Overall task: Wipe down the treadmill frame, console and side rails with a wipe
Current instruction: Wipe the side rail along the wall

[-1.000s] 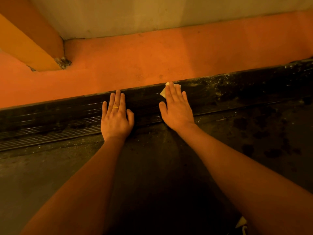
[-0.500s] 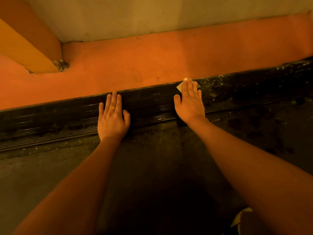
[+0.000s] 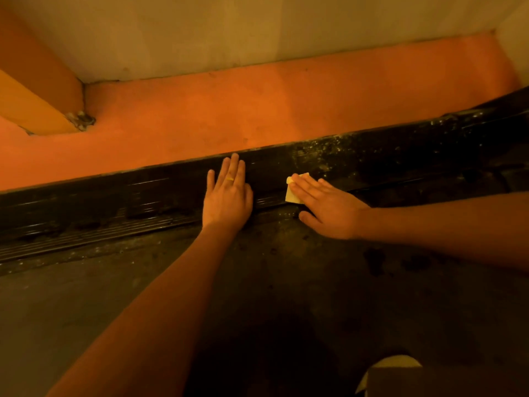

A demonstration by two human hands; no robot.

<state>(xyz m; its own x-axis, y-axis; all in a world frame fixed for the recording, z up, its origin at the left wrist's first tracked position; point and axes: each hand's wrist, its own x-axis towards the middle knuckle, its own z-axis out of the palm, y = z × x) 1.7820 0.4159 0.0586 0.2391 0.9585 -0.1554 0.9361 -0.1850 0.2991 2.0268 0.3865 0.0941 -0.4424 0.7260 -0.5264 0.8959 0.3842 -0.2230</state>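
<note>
Right hand (image 3: 329, 209) flat on the job, its fingers (image 3: 307, 187) laid together and pressing the wipe (image 3: 292, 194) down onto the black side rail (image 3: 143, 193). Only a pale corner of the wipe peeks out past the fingertips; the rest is pinned under the palm, so its size and how dirty it is can't be told. Left hand (image 3: 227, 196) sits just beside it, fingers (image 3: 233, 170) together and flat on the same rail, empty, a ring (image 3: 230, 179) showing on one finger, and it looks like a brace.

To do this well: keep the palm weight even, run long strokes along the ribbed grooves rather than across them, and refold to a clean face before heading into the speckled patch (image 3: 323, 154) beyond the right fingertips, which looks the grimiest stretch.

Outward from the fingers, the rail's far edge meets the orange floor (image 3: 229, 110); nearer the wrists lies the dark belt deck (image 3: 257, 282), blotchy with stains.

Hard to read: the warm, dim light flattens colour, the rail runs off both edges of view, and the console is nowhere in view. A pale rounded shape (image 3: 395, 362) at the bottom edge is cut off and unidentifiable.
</note>
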